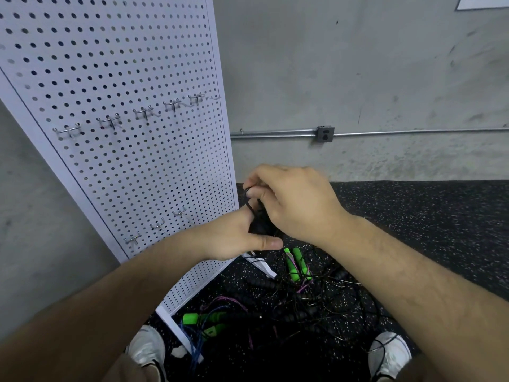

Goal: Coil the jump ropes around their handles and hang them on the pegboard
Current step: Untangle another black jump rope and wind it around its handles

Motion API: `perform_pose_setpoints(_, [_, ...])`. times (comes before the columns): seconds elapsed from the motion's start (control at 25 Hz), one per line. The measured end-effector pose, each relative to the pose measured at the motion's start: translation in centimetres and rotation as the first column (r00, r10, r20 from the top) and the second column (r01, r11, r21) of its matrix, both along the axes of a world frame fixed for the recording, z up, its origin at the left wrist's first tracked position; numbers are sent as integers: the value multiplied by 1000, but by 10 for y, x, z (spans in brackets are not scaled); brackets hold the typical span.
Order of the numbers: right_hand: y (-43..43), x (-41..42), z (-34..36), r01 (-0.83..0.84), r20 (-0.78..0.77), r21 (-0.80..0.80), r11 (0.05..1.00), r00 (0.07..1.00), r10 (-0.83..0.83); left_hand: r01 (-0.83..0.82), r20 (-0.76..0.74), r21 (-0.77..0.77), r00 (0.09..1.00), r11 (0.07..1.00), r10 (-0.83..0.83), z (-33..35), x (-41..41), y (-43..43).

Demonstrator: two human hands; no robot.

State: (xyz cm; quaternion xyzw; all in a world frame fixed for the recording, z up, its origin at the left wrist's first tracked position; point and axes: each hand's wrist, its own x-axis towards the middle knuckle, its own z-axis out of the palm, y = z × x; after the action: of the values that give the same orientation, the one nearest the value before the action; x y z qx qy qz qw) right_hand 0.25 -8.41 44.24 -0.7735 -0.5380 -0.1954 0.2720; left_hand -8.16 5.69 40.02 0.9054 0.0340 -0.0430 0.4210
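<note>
My left hand (234, 238) grips the black handles of a jump rope (260, 226), which sit mostly hidden between both hands. My right hand (292, 202) is above them and pinches a loop of the thin black rope. The white pegboard (115, 86) stands to the left, with a row of bare metal hooks (110, 122) across its middle and three more hooks (158, 226) lower down. On the floor below lies a tangled pile of jump ropes (289, 296), some with black handles and some with green handles (296, 263).
The pegboard stands on white feet (176, 329) on a black speckled rubber floor (427, 216). A grey concrete wall behind carries a metal conduit and an outlet box (325, 134). My two shoes (147, 348) are at the bottom edge, next to loose ropes.
</note>
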Motion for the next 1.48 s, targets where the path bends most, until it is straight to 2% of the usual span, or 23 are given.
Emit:
perform_pose_setpoints(0.16, [-2, 16, -3, -6, -186, 129, 992, 982, 30, -52, 51, -199, 997, 979, 64, 3, -4, 6])
perform_pose_setpoints(0.24, [-1, 22, -9, -62, -333, 196, 979, 934, 126, -83, 69, -326, 991, 942, 111, 3, -8, 11])
perform_pose_setpoints(0.28, [-2, 23, -15, -98, -345, 204, 974, 924, 166, -97, 85, -403, 986, 910, 143, 1, -9, 14])
perform_pose_setpoints(0.36, [-6, 24, -27, -171, -231, 153, 973, 951, 203, -143, 108, -530, 966, 836, 233, 1, -9, 18])
perform_pose_setpoints(0.48, [-9, 23, -43, -237, 3, -17, 971, 972, 237, -168, 113, -646, 944, 745, 311, 1, -14, 24])
perform_pose_setpoints(0.6, [-1, 18, -56, -110, 213, -77, 991, 969, 124, -159, 132, -684, 933, 712, 335, 2, -22, 22])
perform_pose_setpoints(0.68, [5, 14, -57, -85, 225, -25, 996, 970, 89, -160, 154, -683, 922, 712, 354, 2, -26, 22])
perform_pose_setpoints(0.76, [8, 10, -56, -102, 131, 15, 995, 986, 99, -197, 174, -646, 903, 737, 394, 3, -33, 25])
perform_pose_setpoints(0.84, [11, 4, -53, -125, -144, 65, 990, 981, 133, -278, 234, -487, 872, 828, 430, 5, -42, 29])
perform_pose_setpoints(0.92, [14, -5, -53, -141, -497, 131, 981, 847, 188, -356, 278, -294, 856, 887, 436, 1, -52, 26])
perform_pose_setpoints(1.0, [20, -11, -53, -140, -726, 202, 969, 643, 245, -379, 284, -212, 858, 901, 428, -9, -57, 25])
perform_pose_setpoints(1.08, [26, -17, -54, -139, -843, 235, 962, 465, 272, -367, 280, -263, 856, 892, 434, -22, -61, 24])
perform_pose_setpoints(1.28, [40, -25, -80, -137, -960, 206, 969, 165, 227, -461, 212, -334, 813, 822, 542, -60, -64, 30])
perform_pose_setpoints(1.36, [45, -30, -104, -117, -971, 177, 977, 143, 193, -481, 155, -328, 821, 813, 549, -80, -69, 35])
perform_pose_setpoints(1.48, [51, -37, -155, -64, -975, 68, 996, 207, 80, -539, 40, -280, 820, 794, 571, -114, -76, 39])
